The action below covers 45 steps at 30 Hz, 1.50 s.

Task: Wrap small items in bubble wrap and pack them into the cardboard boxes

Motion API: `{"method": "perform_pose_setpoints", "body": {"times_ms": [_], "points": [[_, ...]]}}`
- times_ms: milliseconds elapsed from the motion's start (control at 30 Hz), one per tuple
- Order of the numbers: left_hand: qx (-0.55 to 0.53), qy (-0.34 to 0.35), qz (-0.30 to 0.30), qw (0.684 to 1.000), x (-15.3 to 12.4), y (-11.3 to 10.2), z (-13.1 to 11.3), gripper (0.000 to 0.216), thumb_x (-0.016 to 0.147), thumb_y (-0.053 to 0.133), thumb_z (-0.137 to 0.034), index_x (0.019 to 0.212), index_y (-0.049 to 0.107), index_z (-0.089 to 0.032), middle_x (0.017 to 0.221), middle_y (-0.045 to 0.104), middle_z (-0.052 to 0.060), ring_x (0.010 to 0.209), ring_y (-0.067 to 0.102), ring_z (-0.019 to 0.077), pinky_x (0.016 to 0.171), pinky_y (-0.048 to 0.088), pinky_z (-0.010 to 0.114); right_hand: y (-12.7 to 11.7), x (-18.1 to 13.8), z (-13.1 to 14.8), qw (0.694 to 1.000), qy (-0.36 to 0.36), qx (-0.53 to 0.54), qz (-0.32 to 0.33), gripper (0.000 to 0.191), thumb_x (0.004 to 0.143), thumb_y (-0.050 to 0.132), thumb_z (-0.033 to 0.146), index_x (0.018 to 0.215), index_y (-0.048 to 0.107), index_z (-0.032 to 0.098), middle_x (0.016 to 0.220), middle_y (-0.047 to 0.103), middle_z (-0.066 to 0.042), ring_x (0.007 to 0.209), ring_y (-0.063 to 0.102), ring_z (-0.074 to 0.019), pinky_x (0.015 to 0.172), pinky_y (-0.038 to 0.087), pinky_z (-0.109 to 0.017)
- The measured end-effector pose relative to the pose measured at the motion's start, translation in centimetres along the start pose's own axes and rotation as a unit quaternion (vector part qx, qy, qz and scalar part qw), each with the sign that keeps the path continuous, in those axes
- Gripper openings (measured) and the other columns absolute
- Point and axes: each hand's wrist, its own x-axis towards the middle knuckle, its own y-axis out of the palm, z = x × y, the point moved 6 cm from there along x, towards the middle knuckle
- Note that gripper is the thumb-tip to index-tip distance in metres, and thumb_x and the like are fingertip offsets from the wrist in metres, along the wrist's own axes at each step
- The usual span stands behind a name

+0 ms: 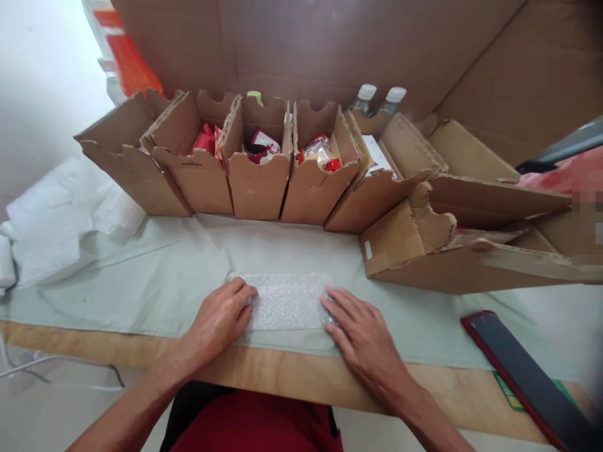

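Both hands' fingers press the bubble wrap sheet (286, 301) lying between them.

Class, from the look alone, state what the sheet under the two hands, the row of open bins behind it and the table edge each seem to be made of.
Sheet under the left hand and right hand: apparently clear plastic bubble wrap, translucent and dimpled. Bins: brown corrugated cardboard, matte, with fluting visible at torn edges. Table edge: probably wood or plywood, pale with a faint grain, partly under a pale green cloth.
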Motion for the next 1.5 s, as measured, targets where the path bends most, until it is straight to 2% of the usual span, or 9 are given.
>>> {"method": "perform_pose_setpoints", "body": {"times_ms": [200,367,467,600,733,900,1133,1367,1500], "points": [[0.038,0.025,-0.041,0.998,-1.4,-1.8,-1.3,0.027,0.098,0.043,-0.015,0.111,0.065,-0.02,0.108,0.069,0.008,0.089,0.069,0.0228,0.079,0.055,0.035,-2.5,-0.3,-3.2,0.996,0.064,-0.003,-0.069,0.032,0.102,0.046,0.034,0.117,0.071,0.021,0.129,0.071,-0.011,0.122,0.064,-0.0283,0.096,0.051,-0.045],[0.085,-0.147,-0.051,0.984,-3.3,-2.5,1.4,0.021,0.098,0.055,-0.037,0.102,0.066,-0.019,0.094,0.069,0.007,0.077,0.069,0.0238,0.067,0.051,0.034,-0.8,5.3,-2.3,0.999,0.031,-0.004,-0.036,0.041,0.098,0.051,0.036,0.13,0.064,0.014,0.141,0.063,-0.019,0.128,0.059,-0.0339,0.1,0.048,-0.051],[0.061,-0.181,-0.008,0.982,-3.5,-1.0,1.8,0.014,0.095,0.058,-0.031,0.091,0.065,-0.019,0.091,0.068,0.006,0.082,0.069,0.025,0.069,0.049,0.033,0.2,6.0,-2.3,0.999,0.021,0.021,-0.016,0.027,0.094,0.055,0.034,0.107,0.069,0.016,0.136,0.065,-0.02,0.126,0.06,-0.0358,0.097,0.049,-0.052],[-0.017,-0.156,-0.041,0.987,-3.0,-0.6,0.9,0.012,0.091,0.05,-0.018,0.083,0.059,-0.021,0.089,0.067,0.005,0.078,0.066,0.0207,0.071,0.047,0.032,-0.8,4.4,-1.9,0.992,0.039,0.119,-0.033,0.013,0.092,0.057,0.03,0.083,0.061,0.022,0.12,0.074,-0.013,0.111,0.069,-0.0295,0.09,0.053,-0.045],[-0.145,-0.161,-0.096,0.972,-3.0,-2.4,0.4,0.008,0.088,0.051,-0.025,0.081,0.053,-0.024,0.071,0.061,-0.002,0.061,0.059,0.0152,0.061,0.043,0.027,-2.4,2.6,-2.1,0.947,0.154,0.273,-0.066,0.011,0.088,0.064,0.035,0.091,0.064,0.025,0.093,0.075,-0.004,0.085,0.072,-0.0209,0.076,0.056,-0.031],[-0.286,-0.157,-0.166,0.931,-2.2,-4.0,0.5,0.03,0.09,0.053,-0.03,0.118,0.056,-0.022,0.08,0.06,-0.003,0.068,0.059,0.0136,0.065,0.048,0.025,-2.3,1.8,-3.3,0.843,0.279,0.452,-0.089,0.047,0.077,0.079,0.044,0.116,0.065,0.023,0.1,0.072,-0.007,0.089,0.07,-0.0217,0.072,0.057,-0.03],[-0.257,-0.13,-0.141,0.947,0.6,-3.3,1.8,0.047,0.089,0.049,-0.023,0.136,0.055,-0.02,0.092,0.067,0.001,0.069,0.061,0.013,0.067,0.05,0.025,0.9,-0.8,-1.0,0.736,0.32,0.594,0.053,0.069,0.08,0.079,0.051,0.138,0.053,0.025,0.09,0.064,-0.002,0.069,0.062,-0.016,0.055,0.052,-0.025],[-0.155,-0.029,-0.173,0.972,6.4,-5.0,0.1,0.045,0.088,0.057,-0.019,0.133,0.058,-0.023,0.115,0.069,0.009,0.105,0.065,0.0252,0.097,0.052,0.043,2.5,-3.1,2.6,0.721,0.346,0.599,0.043,0.075,0.082,0.074,0.059,0.148,0.053,0.029,0.092,0.061,-0.002,0.06,0.051,-0.0108,0.042,0.044,-0.019],[-0.182,0.049,-0.128,0.974,2.8,-4.2,-1.4,0.044,0.09,0.048,-0.012,0.13,0.061,-0.024,0.13,0.065,0.011,0.125,0.059,0.0271,0.109,0.047,0.05,2.9,-3.7,3.2,0.738,0.337,0.569,0.132,0.049,0.083,0.072,0.06,0.117,0.077,0.025,0.075,0.062,0.0,0.057,0.055,-0.0107,0.058,0.052,-0.026]]}}
